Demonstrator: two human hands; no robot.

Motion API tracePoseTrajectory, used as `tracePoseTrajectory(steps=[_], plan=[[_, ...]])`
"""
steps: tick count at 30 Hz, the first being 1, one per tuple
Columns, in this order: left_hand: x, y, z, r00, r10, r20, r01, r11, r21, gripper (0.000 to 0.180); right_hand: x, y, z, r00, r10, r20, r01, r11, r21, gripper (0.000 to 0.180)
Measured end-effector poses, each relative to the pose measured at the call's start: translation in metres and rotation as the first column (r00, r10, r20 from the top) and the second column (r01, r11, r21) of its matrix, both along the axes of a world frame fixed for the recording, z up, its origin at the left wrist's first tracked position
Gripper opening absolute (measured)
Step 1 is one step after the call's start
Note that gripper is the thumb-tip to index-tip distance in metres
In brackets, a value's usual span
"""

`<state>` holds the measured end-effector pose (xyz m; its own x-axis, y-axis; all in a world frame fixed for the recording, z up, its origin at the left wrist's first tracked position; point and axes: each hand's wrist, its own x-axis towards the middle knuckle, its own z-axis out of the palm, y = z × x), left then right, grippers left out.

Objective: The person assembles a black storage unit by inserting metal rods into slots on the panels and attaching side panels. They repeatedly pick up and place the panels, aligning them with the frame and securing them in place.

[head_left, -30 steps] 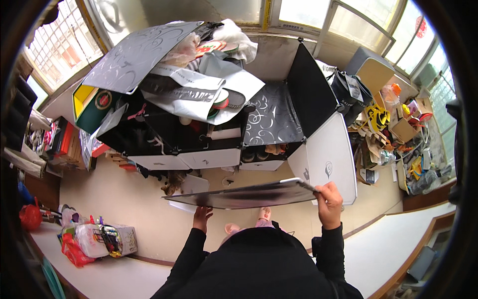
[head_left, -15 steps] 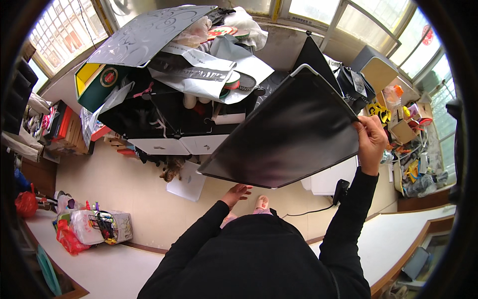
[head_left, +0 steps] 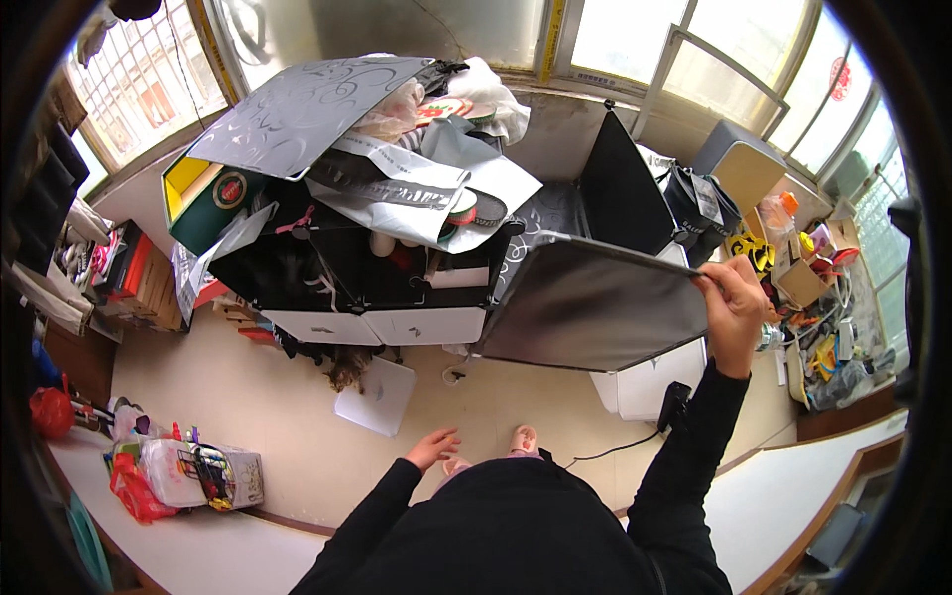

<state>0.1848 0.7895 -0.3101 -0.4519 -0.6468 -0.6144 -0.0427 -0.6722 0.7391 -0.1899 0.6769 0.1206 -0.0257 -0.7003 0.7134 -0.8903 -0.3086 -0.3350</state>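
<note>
The right hand [head_left: 736, 297] is gripping a large dark panel [head_left: 595, 307] by its right edge, fingers curled over the rim, arm stretched up and out. The panel is hanging out to the left of that hand, tilted, its grey face turned toward the camera — its far left corner is reaching down near the white drawer fronts [head_left: 382, 325] of the black cube shelf [head_left: 327, 268]. So the panel is sitting between the person and the shelf, held at one end only.

The left hand [head_left: 433, 448] is hanging low and loose, fingers spread and empty, well apart from the panel, above the pale floor [head_left: 258, 397]. Just up and to the left of it a white sheet [head_left: 376, 395] is lying flat on the floor. A slippered foot [head_left: 523, 438] is showing beside the hand.

On top of the shelf, bags and wrappers [head_left: 426, 178] are heaped up, with a grey patterned panel [head_left: 302, 109] leaning across them. Another black panel [head_left: 623, 188] is standing upright behind the held one, near the window. To the right, a cluttered tabletop [head_left: 813, 297] is crowding the edge — boxes, bottles, odds and ends. A black cable [head_left: 635, 441] is trailing along the floor under the right arm.
</note>
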Motion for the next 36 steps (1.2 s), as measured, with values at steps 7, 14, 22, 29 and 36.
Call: tracePoseTrajectory(steps=[7,14,22,29,36], plan=[[0.019,0.028,0.001,0.979,0.205,-0.007,-0.204,0.977,0.062,0.045,-0.001,-0.038,0.015,0.981,-0.175,-0.088,0.171,0.984,-0.047,0.01],[0.014,0.038,0.005,0.966,0.255,-0.028,-0.254,0.966,0.056,0.045,0.003,-0.059,0.038,0.942,-0.303,-0.144,0.302,0.953,-0.034,0.012],[0.03,0.043,0.007,0.962,0.272,-0.01,-0.272,0.961,0.052,0.046,0.006,-0.049,0.068,0.921,-0.313,-0.231,0.33,0.943,0.036,0.018],[0.03,0.046,-0.002,0.965,0.262,-0.009,-0.261,0.964,0.051,0.046,-0.007,-0.052,0.065,0.912,-0.352,-0.211,0.374,0.925,0.07,0.017],[0.037,0.055,-0.002,0.948,0.318,-0.004,-0.318,0.947,0.044,0.047,-0.015,-0.049,0.039,0.933,-0.26,-0.25,0.29,0.953,0.087,0.014]])
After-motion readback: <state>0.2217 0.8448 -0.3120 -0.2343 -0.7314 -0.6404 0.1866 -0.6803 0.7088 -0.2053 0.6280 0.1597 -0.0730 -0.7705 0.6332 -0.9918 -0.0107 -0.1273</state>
